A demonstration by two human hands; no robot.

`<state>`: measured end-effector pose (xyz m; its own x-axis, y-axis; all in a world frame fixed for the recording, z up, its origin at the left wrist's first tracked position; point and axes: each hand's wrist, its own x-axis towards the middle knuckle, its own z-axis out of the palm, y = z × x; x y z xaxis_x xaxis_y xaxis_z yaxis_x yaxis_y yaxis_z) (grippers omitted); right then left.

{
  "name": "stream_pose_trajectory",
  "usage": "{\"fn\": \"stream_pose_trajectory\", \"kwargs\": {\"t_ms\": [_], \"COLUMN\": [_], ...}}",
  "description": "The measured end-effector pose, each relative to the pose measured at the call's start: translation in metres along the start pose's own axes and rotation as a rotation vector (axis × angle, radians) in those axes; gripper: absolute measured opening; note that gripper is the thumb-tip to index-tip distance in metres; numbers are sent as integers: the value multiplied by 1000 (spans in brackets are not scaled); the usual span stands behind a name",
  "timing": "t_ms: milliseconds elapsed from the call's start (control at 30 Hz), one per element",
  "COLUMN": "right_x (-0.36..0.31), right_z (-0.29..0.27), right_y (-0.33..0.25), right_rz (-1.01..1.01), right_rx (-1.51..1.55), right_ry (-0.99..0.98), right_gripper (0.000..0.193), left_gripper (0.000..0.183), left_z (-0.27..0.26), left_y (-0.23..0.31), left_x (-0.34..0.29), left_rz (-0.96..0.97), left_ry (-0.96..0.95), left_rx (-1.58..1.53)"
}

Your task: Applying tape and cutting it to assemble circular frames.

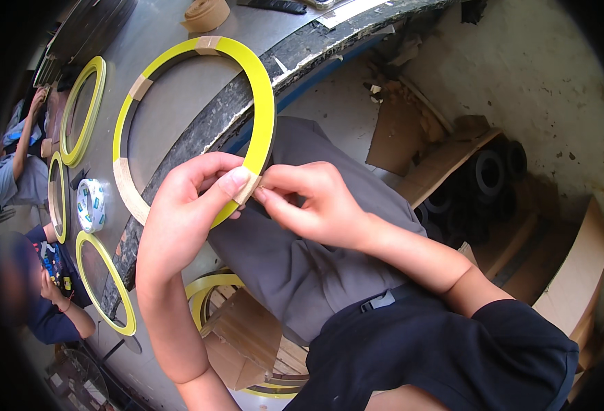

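A large flat yellow ring (264, 103) is held tilted over the table's edge, with several beige tape patches wrapped across its band. My left hand (178, 219) is closed around the lower part of the ring, thumb pressed on a short strip of beige tape (248, 186). My right hand (319, 205) is closed in a pinch at the outer edge of the ring, where the end of that strip lies. The fingertips partly hide the strip. My left fingers are partly out of sight behind the ring.
Yellow rings (82, 113) and a white patterned tape roll (91, 205) sit on the metal table (127, 41). A beige tape roll (204, 15) stands at the far side. Two other people are at the left. Below are cardboard (240, 335) and black rings (488, 172).
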<state>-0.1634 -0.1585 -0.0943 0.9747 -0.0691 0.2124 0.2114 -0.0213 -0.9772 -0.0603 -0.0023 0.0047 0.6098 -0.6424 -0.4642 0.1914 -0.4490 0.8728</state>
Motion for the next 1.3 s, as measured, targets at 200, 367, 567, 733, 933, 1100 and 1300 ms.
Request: {"fn": "stream_pose_trajectory", "kwargs": {"t_ms": [200,367,567,733,933,1100,1300], "right_x": [5,-4,1,-5,3,20,22], "right_z": [37,46,39,-3,-30,-28,-35], "right_y": [-7,-1,25,36,-33,-48,-53], "right_rz": [-550,-630,-164,131,439,585,569], "right_rx": [-477,-449,-747,-663,258,348,174], "right_ry": [332,-63,-111,-187,-249,-189,-124], "right_gripper": [14,17,16,32,32,35,26], "left_gripper": [27,28,31,31,29,26,32], "left_z": [-4,-9,-11,18,13,13,14], "left_y": [-1,11,-1,-4,-6,-12,-4], "left_x": [4,9,-2,6,-6,-2,-1], "left_rz": [28,-45,89,137,158,149,115], "left_ry": [19,7,49,-12,51,140,98], "left_rx": [19,-4,372,165,175,119,193]}}
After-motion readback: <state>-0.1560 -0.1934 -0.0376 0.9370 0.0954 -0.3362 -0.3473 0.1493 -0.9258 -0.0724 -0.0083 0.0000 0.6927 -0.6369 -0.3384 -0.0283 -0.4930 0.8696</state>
